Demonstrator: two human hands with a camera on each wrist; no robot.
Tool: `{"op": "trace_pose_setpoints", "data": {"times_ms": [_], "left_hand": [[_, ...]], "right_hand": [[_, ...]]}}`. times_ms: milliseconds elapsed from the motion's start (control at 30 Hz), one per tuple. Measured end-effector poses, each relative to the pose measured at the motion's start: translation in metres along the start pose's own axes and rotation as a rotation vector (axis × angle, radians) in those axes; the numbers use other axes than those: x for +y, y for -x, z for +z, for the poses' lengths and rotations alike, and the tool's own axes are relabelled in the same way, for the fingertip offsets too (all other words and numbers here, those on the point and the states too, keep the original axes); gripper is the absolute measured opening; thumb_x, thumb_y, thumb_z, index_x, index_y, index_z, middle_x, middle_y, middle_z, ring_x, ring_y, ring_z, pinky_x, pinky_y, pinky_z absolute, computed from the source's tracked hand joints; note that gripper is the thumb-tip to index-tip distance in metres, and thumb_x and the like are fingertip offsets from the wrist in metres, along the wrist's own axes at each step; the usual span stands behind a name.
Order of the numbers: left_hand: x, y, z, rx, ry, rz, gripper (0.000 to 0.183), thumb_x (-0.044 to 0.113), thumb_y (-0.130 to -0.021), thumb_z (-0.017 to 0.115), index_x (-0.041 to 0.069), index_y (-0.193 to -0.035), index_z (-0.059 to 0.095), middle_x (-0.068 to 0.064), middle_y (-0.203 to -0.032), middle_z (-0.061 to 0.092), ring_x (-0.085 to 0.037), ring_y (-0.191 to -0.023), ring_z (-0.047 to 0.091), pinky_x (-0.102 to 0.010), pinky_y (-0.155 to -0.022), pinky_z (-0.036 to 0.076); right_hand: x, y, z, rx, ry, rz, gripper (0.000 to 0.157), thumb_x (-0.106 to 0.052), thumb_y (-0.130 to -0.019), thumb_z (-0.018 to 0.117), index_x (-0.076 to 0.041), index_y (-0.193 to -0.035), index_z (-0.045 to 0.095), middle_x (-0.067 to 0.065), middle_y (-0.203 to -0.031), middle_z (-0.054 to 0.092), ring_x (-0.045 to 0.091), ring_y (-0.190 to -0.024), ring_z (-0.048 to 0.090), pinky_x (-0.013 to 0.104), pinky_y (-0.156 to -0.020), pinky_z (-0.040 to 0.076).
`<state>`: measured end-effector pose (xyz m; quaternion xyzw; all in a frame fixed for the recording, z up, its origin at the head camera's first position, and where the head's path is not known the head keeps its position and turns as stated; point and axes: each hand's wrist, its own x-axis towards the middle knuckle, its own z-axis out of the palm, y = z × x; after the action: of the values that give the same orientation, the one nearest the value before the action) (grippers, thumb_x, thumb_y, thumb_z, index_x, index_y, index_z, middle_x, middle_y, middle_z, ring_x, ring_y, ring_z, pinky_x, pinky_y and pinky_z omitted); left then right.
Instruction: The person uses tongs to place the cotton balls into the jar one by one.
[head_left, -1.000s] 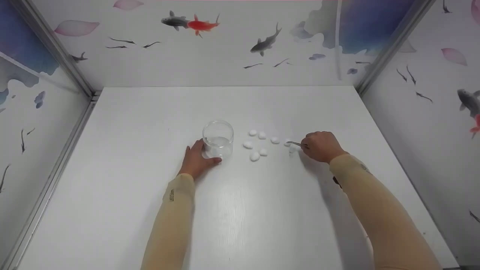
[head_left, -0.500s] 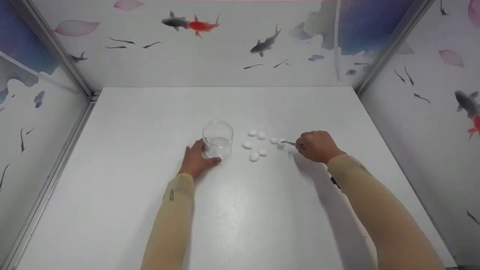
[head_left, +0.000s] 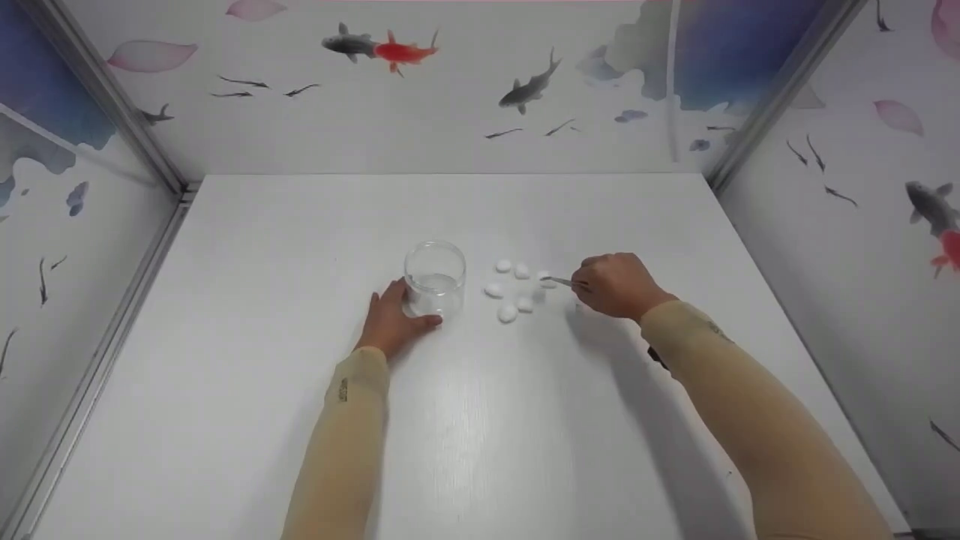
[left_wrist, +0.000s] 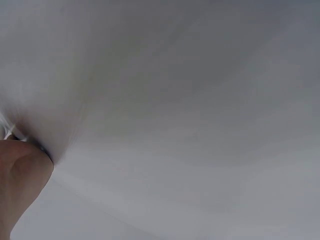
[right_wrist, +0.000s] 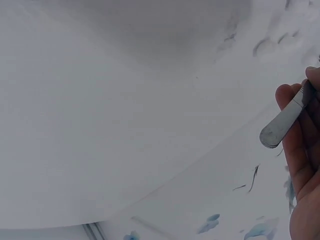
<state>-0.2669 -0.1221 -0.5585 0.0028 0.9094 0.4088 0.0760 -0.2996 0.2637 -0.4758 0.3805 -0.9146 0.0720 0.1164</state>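
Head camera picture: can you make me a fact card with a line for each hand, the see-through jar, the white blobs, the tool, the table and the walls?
Left hand: curled round the clear jar
Right hand: holds the metal tweezers
Clear jar: upright, left of the white blobs
Metal tweezers: tips at one white blob; pinched or not, unclear
White blobs: five others, loosely grouped
Table: white
Walls: pictures of fish
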Motion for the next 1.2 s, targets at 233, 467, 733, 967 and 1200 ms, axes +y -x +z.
{"op": "trace_pose_setpoints", "data": {"times_ms": [233,467,733,967,1200], "left_hand": [[0.000,-0.001,0.001,0.005,0.008,0.023,0.098,0.045,-0.079,0.084,0.008,-0.154,0.034,-0.011,-0.155,0.040,-0.025,-0.147,0.027,-0.035,-0.122,-0.009],[-0.001,-0.002,0.002,0.002,-0.006,-0.008,0.100,0.048,-0.078,0.083,0.011,-0.156,0.032,-0.009,-0.156,0.039,-0.023,-0.147,0.026,-0.033,-0.122,-0.009],[0.001,-0.001,-0.001,0.005,-0.021,0.001,0.098,0.047,-0.079,0.083,0.011,-0.155,0.033,-0.009,-0.155,0.040,-0.023,-0.147,0.027,-0.035,-0.122,-0.008],[0.002,0.000,0.000,0.014,-0.019,-0.014,0.099,0.048,-0.079,0.083,0.014,-0.156,0.032,-0.006,-0.157,0.038,-0.021,-0.148,0.025,-0.035,-0.122,-0.008],[0.001,-0.001,0.001,0.014,-0.037,-0.019,0.101,0.051,-0.078,0.082,0.014,-0.157,0.031,-0.006,-0.158,0.037,-0.020,-0.148,0.023,-0.036,-0.122,-0.008]], "right_hand": [[-0.012,-0.022,-0.011,0.024,-0.002,-0.029,0.012,-0.007,-0.088,0.070,-0.011,-0.083,0.080,0.002,-0.074,0.070,0.017,-0.061,0.066,0.036,-0.052,0.058],[-0.030,-0.052,-0.022,0.056,-0.034,-0.080,0.013,-0.006,-0.088,0.068,-0.010,-0.081,0.078,0.001,-0.071,0.067,0.014,-0.056,0.060,0.035,-0.049,0.055],[-0.057,-0.085,-0.024,0.072,-0.027,-0.152,0.013,-0.007,-0.089,0.067,-0.010,-0.081,0.077,0.000,-0.069,0.065,0.014,-0.053,0.056,0.035,-0.047,0.053],[-0.074,-0.103,-0.019,0.054,-0.009,-0.182,0.011,-0.007,-0.088,0.069,-0.011,-0.082,0.078,0.000,-0.071,0.067,0.014,-0.055,0.058,0.034,-0.048,0.053],[-0.080,-0.108,-0.011,-0.029,-0.007,-0.188,0.009,-0.011,-0.089,0.071,-0.011,-0.092,0.079,0.000,-0.079,0.070,0.014,-0.062,0.063,0.034,-0.056,0.057]]}}
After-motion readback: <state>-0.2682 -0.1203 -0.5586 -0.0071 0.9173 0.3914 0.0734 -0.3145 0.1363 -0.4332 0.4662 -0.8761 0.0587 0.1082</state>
